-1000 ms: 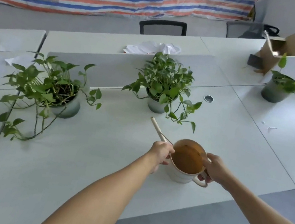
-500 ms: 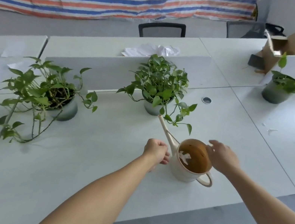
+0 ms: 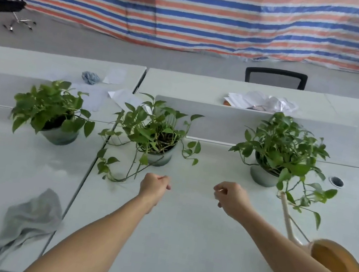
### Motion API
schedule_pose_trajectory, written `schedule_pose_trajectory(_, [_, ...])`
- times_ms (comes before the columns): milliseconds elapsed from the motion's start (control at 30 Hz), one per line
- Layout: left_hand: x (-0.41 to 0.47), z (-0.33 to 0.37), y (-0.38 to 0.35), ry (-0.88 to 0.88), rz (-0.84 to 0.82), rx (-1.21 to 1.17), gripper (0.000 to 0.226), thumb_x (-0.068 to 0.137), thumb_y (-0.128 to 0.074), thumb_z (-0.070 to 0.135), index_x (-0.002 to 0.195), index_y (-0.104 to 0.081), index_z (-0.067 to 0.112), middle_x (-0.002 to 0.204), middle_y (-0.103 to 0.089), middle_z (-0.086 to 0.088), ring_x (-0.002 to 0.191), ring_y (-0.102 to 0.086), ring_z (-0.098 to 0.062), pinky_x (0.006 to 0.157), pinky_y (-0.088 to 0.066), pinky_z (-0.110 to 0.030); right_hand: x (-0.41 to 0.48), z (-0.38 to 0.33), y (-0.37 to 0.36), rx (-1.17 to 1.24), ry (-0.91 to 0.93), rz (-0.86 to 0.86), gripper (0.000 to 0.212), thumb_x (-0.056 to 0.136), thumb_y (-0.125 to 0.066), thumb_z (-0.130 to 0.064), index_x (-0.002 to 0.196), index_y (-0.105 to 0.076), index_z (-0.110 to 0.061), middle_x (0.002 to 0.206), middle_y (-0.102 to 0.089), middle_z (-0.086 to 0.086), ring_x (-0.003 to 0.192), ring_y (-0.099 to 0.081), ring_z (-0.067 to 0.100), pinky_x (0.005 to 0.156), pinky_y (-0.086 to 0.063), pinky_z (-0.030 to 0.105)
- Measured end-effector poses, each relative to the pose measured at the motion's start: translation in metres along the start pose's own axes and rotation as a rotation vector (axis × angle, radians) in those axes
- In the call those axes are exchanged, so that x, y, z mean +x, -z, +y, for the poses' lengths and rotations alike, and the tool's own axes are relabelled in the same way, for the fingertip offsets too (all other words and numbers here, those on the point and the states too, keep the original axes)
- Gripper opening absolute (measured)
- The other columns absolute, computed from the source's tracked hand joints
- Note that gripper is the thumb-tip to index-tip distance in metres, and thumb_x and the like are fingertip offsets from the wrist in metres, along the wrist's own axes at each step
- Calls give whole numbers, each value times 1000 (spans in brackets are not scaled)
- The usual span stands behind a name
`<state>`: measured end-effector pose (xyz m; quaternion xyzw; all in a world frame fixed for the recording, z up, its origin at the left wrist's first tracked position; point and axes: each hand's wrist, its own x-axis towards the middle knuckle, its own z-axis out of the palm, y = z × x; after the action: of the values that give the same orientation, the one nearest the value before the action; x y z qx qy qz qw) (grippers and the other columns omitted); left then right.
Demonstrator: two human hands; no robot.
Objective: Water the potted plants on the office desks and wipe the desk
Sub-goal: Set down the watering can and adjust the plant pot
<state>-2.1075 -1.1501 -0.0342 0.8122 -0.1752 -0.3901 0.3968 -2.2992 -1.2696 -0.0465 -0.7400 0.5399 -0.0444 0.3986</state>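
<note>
Three pale pots are seen in a row on the white worktop (image 3: pixel 178 243): the left pot (image 3: pixel 59 136), the middle pot (image 3: pixel 160 157) and the right pot (image 3: pixel 261 176). Each is filled with dark soil and a leafy green vine. Stems from the middle pot trail down onto the worktop. The watering can (image 3: pixel 340 265) is set at the near right, its brownish-orange inside facing up. Whether water is held in it cannot be told, and its near side is hidden by the right forearm. Its spout (image 3: pixel 286 217) is pointed at the right pot's hanging leaves.

A crumpled grey cloth (image 3: pixel 32 215) is left lying at the near left. The left hand (image 3: pixel 154 185) and right hand (image 3: pixel 231 199) are held over the worktop, both clenched, with nothing grasped. Crumpled papers (image 3: pixel 261 101) are seen behind the divider, too blurred to be read.
</note>
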Motion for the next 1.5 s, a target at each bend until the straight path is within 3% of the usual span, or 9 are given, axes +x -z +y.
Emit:
schedule_pose_trajectory(167, [84, -9, 98, 67, 177, -54, 20, 92, -51, 16, 79, -65, 9, 71, -59, -9, 61, -48, -22, 58, -35, -27, 61, -80, -66, 285, -117, -50, 14, 93, -60, -10, 86, -70, -7, 81, -68, 7, 65, -63, 18, 52, -44, 24])
schedule_pose_trajectory(333, [168, 5, 145, 132, 98, -189, 13, 94, -52, 13, 93, -64, 9, 85, -63, -5, 74, -55, -20, 62, -44, -30, 131, -131, -108, 503, -323, -12, 14, 97, -57, -16, 88, -63, -8, 83, -63, 8, 71, -57, 21, 60, -41, 27])
schedule_pose_trajectory(467, [220, 13, 144, 231, -69, -214, 16, 94, -47, 15, 94, -63, 13, 103, -66, -6, 99, -61, -25, 98, -46, -47, 164, -145, -128, 604, -427, 4, 17, 99, -54, -19, 93, -64, -7, 90, -68, 9, 74, -65, 20, 66, -49, 29])
schedule_pose_trajectory(667, [228, 22, 117, 217, -189, -311, 36, 99, -27, 4, 101, -63, 9, 103, -71, -11, 98, -65, -25, 92, -51, -44, 169, -132, -127, 575, -401, 49, 27, 98, -51, -17, 108, -65, 5, 107, -72, 13, 72, -70, 17, 61, -50, 26])
schedule_pose_trajectory(800, [217, 30, 89, 220, -281, -288, 39, 100, -26, 6, 104, -64, 12, 103, -72, -9, 103, -64, -25, 93, -49, -45, 160, -104, -102, 604, -444, 116, 26, 101, -49, -16, 109, -66, 3, 91, -72, 7, 57, -68, 11, 61, -54, 28])
schedule_pose_trajectory(933, [192, 47, 43, 226, -363, -296, 36, 101, -25, 5, 93, -58, 17, 96, -67, -2, 103, -62, -25, 98, -48, -47, 152, -65, -68, 660, -520, 198, 25, 103, -50, -20, 115, -64, -2, 100, -73, 11, 61, -69, 17, 55, -58, 27])
schedule_pose_trajectory(1033, [179, 58, 6, 219, -422, -288, 33, 101, -28, 6, 94, -59, 16, 101, -68, -5, 106, -62, -27, 96, -49, -46, 144, -41, -40, 671, -552, 259, 23, 103, -48, -14, 112, -65, -1, 90, -70, 8, 58, -64, 16, 45, -51, 22])
schedule_pose_trajectory(1300, [148, 76, -88, 234, -463, -269, 34, 100, -29, 8, 113, -60, 11, 121, -65, -10, 109, -60, -26, 84, -51, -40, 139, 30, 20, 683, -570, 327, 24, 101, -46, -13, 112, -65, -2, 113, -70, 19, 70, -60, 21, 61, -48, 27])
schedule_pose_trajectory(1500, [133, 81, -108, 228, -445, -297, 26, 102, -36, 9, 115, -58, 11, 121, -63, -9, 113, -58, -27, 88, -50, -41, 135, 46, 39, 759, -548, 281, 22, 102, -45, -15, 99, -65, -10, 96, -70, 7, 69, -61, 19, 64, -50, 29])
